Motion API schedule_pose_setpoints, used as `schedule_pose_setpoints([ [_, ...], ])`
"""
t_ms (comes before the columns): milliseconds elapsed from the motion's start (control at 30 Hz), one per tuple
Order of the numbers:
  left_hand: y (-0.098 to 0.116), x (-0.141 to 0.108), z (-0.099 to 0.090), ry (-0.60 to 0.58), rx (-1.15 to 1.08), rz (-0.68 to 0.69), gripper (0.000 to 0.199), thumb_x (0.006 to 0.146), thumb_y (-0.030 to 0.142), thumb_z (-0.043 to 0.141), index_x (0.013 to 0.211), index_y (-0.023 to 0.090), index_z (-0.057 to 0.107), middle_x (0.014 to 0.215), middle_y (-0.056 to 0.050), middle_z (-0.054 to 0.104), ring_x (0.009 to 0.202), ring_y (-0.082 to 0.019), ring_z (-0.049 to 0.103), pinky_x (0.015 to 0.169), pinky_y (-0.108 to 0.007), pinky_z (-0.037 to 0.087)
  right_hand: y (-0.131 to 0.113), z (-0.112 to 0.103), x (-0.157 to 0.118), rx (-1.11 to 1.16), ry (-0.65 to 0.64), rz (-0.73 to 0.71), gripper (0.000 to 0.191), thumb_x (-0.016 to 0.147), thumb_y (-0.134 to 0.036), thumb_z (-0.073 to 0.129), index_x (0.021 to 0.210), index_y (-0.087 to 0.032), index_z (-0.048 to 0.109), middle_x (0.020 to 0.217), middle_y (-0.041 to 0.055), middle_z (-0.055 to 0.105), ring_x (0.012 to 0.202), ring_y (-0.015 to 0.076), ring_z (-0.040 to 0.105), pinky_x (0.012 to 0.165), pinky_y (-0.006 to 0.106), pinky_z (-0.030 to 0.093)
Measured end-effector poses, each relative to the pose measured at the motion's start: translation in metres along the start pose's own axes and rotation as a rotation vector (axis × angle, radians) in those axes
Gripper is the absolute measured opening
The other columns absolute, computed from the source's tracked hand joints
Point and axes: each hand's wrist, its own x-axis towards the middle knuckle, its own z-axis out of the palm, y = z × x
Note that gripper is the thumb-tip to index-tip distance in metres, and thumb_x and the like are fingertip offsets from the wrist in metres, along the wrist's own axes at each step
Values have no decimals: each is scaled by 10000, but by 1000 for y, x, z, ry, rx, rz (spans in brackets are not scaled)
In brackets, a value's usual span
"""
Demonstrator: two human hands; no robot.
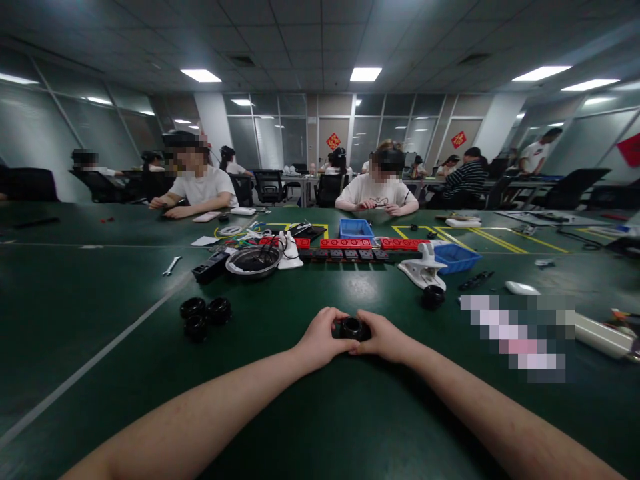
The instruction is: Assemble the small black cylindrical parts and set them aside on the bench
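Between both hands is a glossy black round part (353,327) with a hole in its top, on or just above the green tabletop. My left hand (324,339) curls around its left side, the thumb along the front edge. From the right, my right hand (384,335) wraps the same part, and the two thumbs nearly meet. The underside is hidden by my fingers. Several similar black round parts (195,327) stand grouped to the left. Another black round part (433,297) sits beyond my right hand, beside a white clip-shaped base (425,268).
Across the table middle run red power strips (345,244), a metal bowl-shaped piece (253,261), and blue bins (356,229). A wrench (171,266) lies at left. A long cream-coloured object (600,335) is at right. Two people (383,190) sit opposite.
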Motion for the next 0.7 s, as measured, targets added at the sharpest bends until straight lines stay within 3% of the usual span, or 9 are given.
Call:
schedule_pose_setpoints([
  [133,1,-2,6,98,20,-56,357,557,245,707,862,160,541,852,-18,500,778,-167,478,673,-265,398,-15,8,-5,-322,157,90,332,608,-463,608,693,-168,481,693,31,554,621,165,498,511,241,297],
  [233,-1,-2,4,76,8,-26,355,574,245,696,886,164,549,854,-19,512,761,-164,480,663,-262,402,-18,7,-9,-385,165,80,392,603,-517,595,756,-164,522,763,61,577,709,209,524,588,279,335],
  [400,-3,-1,-7,-76,-14,84,399,625,268,666,999,188,553,853,-18,512,716,-146,473,632,-244,399,-5,-7,-11,-55,-1,-148,547,599,-425,651,1060,-181,488,972,60,556,876,216,505,733,318,374],
  [533,-5,0,-11,-119,-38,109,483,631,270,666,1083,197,513,872,-22,511,717,-143,466,625,-238,393,3,-14,-9,108,-149,-192,366,677,-317,609,1002,-163,542,914,39,572,828,190,517,718,302,396],
  [700,-5,1,-11,-142,-27,131,407,651,280,652,1034,202,538,839,-15,510,714,-142,466,629,-239,388,3,-16,-7,194,-186,-195,329,680,-251,606,988,-151,551,912,33,567,835,181,510,744,300,395],
])
